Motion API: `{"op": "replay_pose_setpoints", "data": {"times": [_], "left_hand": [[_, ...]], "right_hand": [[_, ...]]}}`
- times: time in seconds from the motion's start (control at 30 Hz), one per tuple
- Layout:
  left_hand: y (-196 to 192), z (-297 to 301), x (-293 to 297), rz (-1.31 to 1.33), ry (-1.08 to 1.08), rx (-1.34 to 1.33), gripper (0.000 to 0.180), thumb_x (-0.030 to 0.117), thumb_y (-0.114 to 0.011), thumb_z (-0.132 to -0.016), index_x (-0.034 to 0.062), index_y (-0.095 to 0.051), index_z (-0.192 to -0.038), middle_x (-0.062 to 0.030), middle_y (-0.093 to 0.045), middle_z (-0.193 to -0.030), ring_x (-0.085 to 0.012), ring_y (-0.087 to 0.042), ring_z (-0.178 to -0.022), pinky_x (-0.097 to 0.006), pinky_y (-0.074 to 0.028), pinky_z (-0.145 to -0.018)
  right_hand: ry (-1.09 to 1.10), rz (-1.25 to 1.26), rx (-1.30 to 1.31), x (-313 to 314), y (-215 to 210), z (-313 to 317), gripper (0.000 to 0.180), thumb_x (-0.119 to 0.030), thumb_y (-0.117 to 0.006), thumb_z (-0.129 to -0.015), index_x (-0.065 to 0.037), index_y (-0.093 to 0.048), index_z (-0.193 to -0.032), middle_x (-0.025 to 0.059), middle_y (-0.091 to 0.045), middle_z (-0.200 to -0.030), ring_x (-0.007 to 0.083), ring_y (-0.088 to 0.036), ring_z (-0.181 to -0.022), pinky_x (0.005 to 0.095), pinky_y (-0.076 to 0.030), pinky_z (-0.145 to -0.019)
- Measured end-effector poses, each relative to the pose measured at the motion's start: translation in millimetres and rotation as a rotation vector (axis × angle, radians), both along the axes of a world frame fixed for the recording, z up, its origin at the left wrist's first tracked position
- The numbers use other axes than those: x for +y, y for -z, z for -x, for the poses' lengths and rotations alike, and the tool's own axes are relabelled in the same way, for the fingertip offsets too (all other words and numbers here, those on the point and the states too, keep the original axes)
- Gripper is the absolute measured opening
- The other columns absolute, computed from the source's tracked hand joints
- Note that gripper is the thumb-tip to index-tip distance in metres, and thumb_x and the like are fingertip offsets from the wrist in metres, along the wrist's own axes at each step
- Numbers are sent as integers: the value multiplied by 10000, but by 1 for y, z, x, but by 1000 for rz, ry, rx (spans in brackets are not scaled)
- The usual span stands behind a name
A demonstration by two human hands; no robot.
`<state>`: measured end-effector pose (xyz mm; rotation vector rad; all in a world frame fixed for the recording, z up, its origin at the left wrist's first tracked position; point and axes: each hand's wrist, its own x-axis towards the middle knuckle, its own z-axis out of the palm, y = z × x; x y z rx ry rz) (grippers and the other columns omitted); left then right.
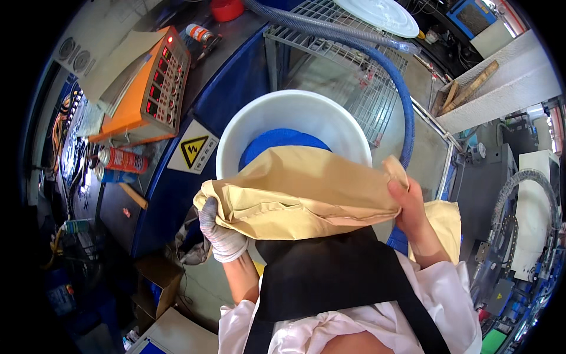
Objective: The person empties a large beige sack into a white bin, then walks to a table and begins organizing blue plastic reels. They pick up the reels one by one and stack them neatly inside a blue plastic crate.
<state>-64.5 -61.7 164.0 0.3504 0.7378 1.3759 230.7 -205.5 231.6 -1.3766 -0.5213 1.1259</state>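
Both forearms come up from the lower edge with the hands well apart, one at each end of a brown paper bag [312, 183]. The left hand [221, 233], in a pale glove [231, 246] with a grey thumb, is closed on the bag's left end, its thumb pointing up along the near side. The right hand [411, 203], bare, stands a little higher, its wrist bent inward and its fingers gripping the bag's right end. The bag spans the space between them, creased and slack, in front of a white bucket [348, 127] and covering its near side; whether it touches the rim is unclear. Blue material [286, 141] shows in the bucket, its lower part hidden by the paper. Most fingers of the left hand are out of sight behind the bag, and what the bag contains cannot be told. Another piece of brown paper [446, 227] is partly hidden behind the right forearm.
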Motion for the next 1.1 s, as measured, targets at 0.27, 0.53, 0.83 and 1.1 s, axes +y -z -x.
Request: {"op": "replay_pose_setpoints", "data": {"times": [0.27, 0.53, 0.83, 1.1], "left_hand": [[-5, -71, 51, -46, 154, 232, 417, 186, -632, -778, -32, -576, -1129, -122, -652, -1000, -221, -652, -905, -347, -527, -848], [-37, -151, 4, -106, 907, 328, 281, 110, -690, -808, 16, -643, -1069, -23, -657, -964, -107, -621, -879, -253, -480, -803], [-57, -66, -4, -249, 140, 208, 398, 183, -567, -841, -34, -542, -1174, -112, -628, -1035, -195, -638, -920, -354, -532, -847], [-115, -5, 38, -468, -71, 519, 397, 259, -410, -988, -40, -582, -1185, -151, -655, -1101, -232, -641, -1016, -363, -501, -928]], "right_hand": [[415, -178, -66, 60, 53, -83, 371, -286, -479, -967, 34, -574, -1129, 111, -646, -1005, 174, -635, -889, 295, -501, -797], [710, -217, -347, 30, 99, -198, 366, -308, -412, -1022, -3, -599, -941, 61, -601, -843, 146, -583, -733, 301, -481, -665], [454, -384, -1067, 52, -13, -124, 384, -276, -379, -1029, 12, -621, -952, 65, -629, -845, 121, -591, -719, 278, -486, -646], [163, -623, -1535, 153, -132, -140, 304, -240, -493, -947, 1, -676, -920, 101, -671, -786, 158, -625, -796, 315, -479, -704]]}}
